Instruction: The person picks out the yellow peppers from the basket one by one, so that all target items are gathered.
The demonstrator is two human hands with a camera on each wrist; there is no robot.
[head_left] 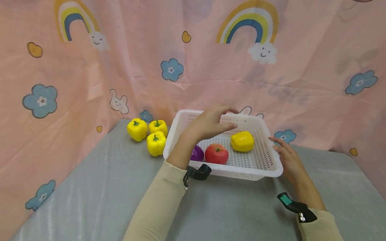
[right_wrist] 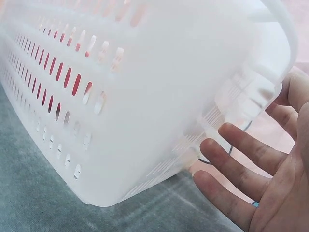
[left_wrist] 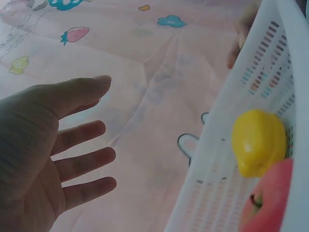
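Note:
A white perforated plastic basket [head_left: 235, 170] stands on the table. Inside it lie a yellow bell pepper [head_left: 242, 141] on its side, a red apple [head_left: 216, 154] and a shiny purple rounded thing [head_left: 197, 154], partly hidden by my left forearm. My left hand [head_left: 208, 124] hovers over the basket's left part, fingers spread and holding nothing; the left wrist view shows its palm and fingers [left_wrist: 87, 162] bare. At the basket's right end, my right hand [head_left: 291, 162] has its fingertips against the rim and side wall, its fingers [right_wrist: 236, 183] nearly straight.
Three yellow bell peppers [head_left: 156, 144] stand close together just left of the basket on the grey tabletop [head_left: 99, 187]. A pink patterned cloth [head_left: 144, 40] hangs behind the table. Each wrist wears a black band [head_left: 297, 207].

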